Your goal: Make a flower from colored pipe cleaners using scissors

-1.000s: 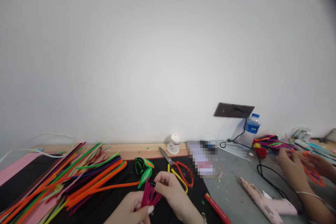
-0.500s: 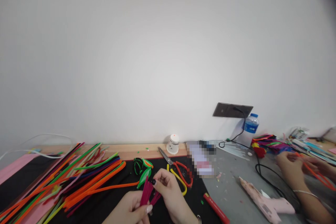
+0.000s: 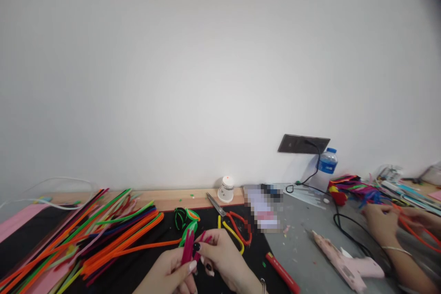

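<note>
Low in the middle of the head view, my left hand (image 3: 172,270) pinches a bundle of magenta pipe cleaners (image 3: 188,249) that points upward. Close against it, my right hand (image 3: 222,252) holds magenta strands from the same bundle between thumb and fingers. Just behind the hands lies a green, orange and black pipe-cleaner piece (image 3: 186,220) on the black mat (image 3: 144,264). Beyond my right hand rest scissors (image 3: 237,227) with red handles and a yellow pipe cleaner (image 3: 234,236). The lower part of the bundle is hidden by my fingers.
Many pipe cleaners (image 3: 120,239) spread over the left side. A white cup (image 3: 226,189) stands by the wall. Rightward are a red tube-shaped object (image 3: 282,273), a pink glue gun (image 3: 346,262), a water bottle (image 3: 326,167) and a black cable (image 3: 339,220). A co-worker's hands (image 3: 384,225) hold orange pipe cleaners.
My right hand has shifted slightly left and down, closer to my left hand. The magenta strands now stand more upright. The view has moved a little.
</note>
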Tool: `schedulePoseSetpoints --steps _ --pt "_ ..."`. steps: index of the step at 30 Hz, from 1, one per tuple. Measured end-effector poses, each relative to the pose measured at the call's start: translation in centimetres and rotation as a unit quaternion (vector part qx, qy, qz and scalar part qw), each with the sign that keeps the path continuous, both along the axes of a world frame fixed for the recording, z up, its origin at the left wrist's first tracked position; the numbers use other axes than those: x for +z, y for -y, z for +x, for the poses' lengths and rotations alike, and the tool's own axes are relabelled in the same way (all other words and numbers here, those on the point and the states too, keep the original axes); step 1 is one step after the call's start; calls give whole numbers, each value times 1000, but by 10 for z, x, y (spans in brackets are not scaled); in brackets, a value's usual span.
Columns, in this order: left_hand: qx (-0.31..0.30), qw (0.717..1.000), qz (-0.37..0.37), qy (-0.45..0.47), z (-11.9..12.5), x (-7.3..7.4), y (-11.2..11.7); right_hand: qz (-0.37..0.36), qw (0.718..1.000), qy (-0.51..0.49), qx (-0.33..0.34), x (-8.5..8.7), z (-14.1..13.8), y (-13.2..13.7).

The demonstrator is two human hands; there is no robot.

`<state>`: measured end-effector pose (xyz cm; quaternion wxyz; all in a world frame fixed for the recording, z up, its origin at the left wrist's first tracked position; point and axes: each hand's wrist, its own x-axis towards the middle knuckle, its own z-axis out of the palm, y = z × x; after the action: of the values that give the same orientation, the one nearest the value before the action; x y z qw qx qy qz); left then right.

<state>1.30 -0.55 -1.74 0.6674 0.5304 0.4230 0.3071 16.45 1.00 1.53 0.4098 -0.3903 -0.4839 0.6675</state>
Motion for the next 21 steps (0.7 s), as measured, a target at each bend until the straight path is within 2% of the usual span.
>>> schedulePoseSetpoints --steps 3,10,16,21 --pt "-26 999 17 -9 0 -1 2 -2 1000 -16 -11 1 -3 3" --pt "-12 999 36 -30 0 -4 5 3 1000 -12 20 9 -3 5" --pt "-14 999 27 -27 -1 -11 -2 3 999 30 13 20 -2 6" --pt "-8 999 27 -28 -1 -13 -2 19 999 27 11 12 -3 5"
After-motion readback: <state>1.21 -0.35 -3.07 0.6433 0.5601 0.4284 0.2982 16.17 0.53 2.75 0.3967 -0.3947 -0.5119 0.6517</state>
